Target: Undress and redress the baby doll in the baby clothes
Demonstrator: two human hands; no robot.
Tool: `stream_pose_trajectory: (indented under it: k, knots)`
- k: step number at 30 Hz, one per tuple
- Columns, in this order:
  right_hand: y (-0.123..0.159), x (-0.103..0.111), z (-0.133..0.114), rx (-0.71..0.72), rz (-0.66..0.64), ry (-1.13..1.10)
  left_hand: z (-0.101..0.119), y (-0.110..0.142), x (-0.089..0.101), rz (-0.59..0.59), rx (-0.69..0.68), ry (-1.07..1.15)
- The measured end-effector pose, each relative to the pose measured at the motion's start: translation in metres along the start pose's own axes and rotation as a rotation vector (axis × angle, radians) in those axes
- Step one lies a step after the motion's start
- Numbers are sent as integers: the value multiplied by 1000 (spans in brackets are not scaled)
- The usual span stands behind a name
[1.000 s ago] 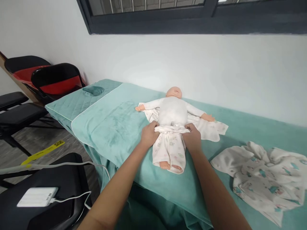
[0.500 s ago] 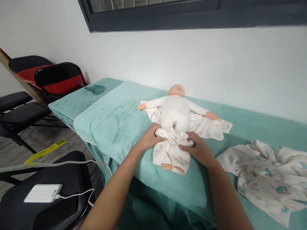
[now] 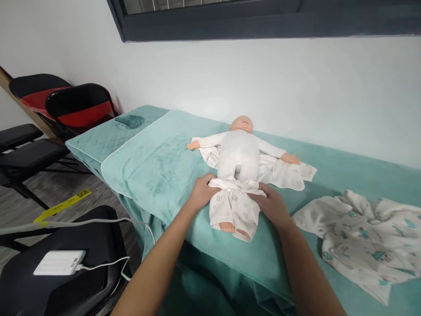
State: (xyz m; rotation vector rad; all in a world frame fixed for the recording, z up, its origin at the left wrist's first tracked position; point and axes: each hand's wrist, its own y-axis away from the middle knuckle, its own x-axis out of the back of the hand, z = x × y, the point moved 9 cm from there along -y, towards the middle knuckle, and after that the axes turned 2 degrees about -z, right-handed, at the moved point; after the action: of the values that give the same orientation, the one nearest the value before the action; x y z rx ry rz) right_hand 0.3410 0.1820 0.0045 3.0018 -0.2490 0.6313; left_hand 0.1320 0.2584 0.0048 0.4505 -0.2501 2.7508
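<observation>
A baby doll [image 3: 241, 151] with a white cloth body lies on its back, arms spread, head toward the wall. White printed baby pants [image 3: 235, 204] cover its lower legs, and its feet show at the cuffs. My left hand [image 3: 204, 192] pinches the waistband at its left side. On the right side of the waistband, my right hand [image 3: 269, 202] is closed on the fabric, thumb on top. Beneath the doll is a spread white printed baby top [image 3: 284, 175]. The doll's upper legs show above the waistband.
A teal-covered massage bed [image 3: 148, 153] stands against the wall. At right lies a crumpled white printed cloth [image 3: 368, 237]. Left of the bed, a black chair [image 3: 98, 224] carries a white power bank [image 3: 59, 262] with a cable. Folding chairs [image 3: 82, 105] stand farther back.
The waistband, bunched before, is now stretched flatter and straighter between my hands. My left hand has shifted slightly left and down. The doll stays in place.
</observation>
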Motion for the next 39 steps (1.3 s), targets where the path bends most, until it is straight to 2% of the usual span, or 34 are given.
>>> stream_pose_trajectory:
  k: [6,9,12,14,17,23,28,32,34,37,39]
  knots:
    - [18,-3,-2,74,-68,80,10,13,-1,-82,-68,32]
    - [42,-9,4,131,-109,153,17,39,-4,-212,-149,-28]
    - [65,-17,5,285,-75,312,19,69,-12,-332,-213,-180]
    - [74,-21,5,354,-26,399,16,81,-18,-370,-198,-255]
    - [77,-20,2,355,40,424,15,85,-25,-329,-159,-314]
    - [68,-9,-11,284,42,258,31,73,-30,-174,-262,-333]
    - [53,-4,-14,197,96,201,37,58,-27,-118,-218,-228]
    - [46,4,-9,29,101,222,48,51,-21,-195,-105,-114]
    - [46,6,-16,9,22,162,58,51,-15,-256,-50,-22]
    - [49,7,-41,34,-149,-48,70,51,-8,-307,52,222]
    - [48,12,-58,34,-168,-184,73,47,-5,-301,134,434]
